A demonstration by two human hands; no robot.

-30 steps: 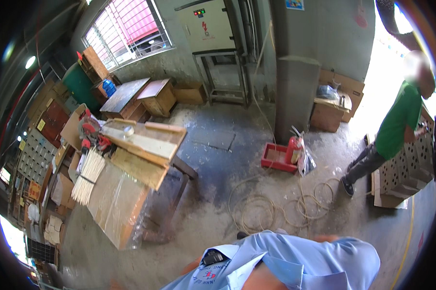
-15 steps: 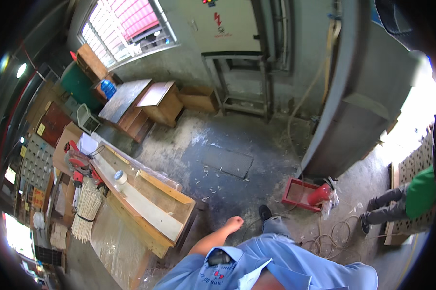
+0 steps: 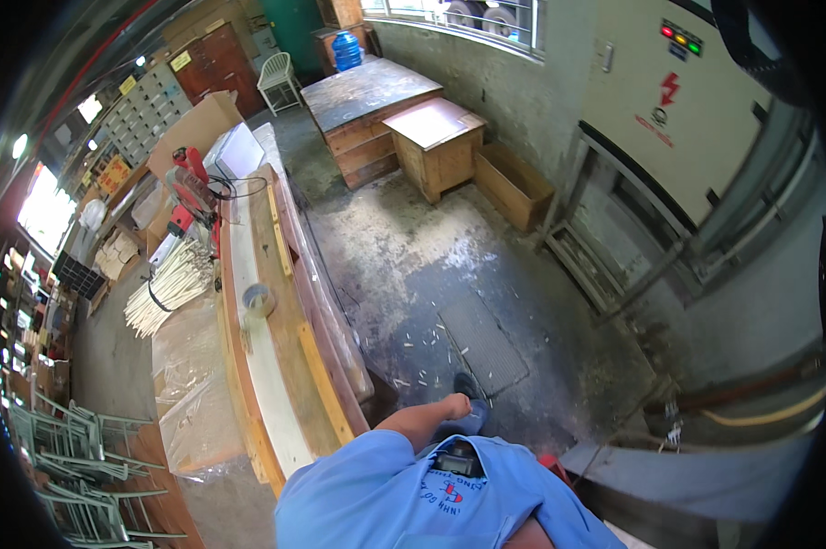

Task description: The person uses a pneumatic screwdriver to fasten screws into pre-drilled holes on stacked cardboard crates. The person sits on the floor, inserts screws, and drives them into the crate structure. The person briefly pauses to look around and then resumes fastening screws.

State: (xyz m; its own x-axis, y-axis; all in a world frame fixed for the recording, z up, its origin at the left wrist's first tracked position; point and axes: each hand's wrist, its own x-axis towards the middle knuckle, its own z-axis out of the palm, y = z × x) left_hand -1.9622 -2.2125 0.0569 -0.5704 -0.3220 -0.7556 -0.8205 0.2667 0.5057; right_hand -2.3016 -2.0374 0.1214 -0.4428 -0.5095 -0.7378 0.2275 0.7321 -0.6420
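Left hand (image 3: 456,403) is seen loosely curled, empty, near the long wooden table (image 3: 289,366) with pale top plank; right hand unseen.

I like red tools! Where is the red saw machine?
In the head view, the red saw sits upper left, at the long wooden workbench's far end, beside a cardboard box.

A woodworking workshop: a long wooden workbench (image 3: 276,366), a red chop saw (image 3: 189,188), bundled white sticks (image 3: 171,288) (tied together), wooden crates (image 3: 436,142), and wood chips littering the concrete floor (image 3: 431,265).
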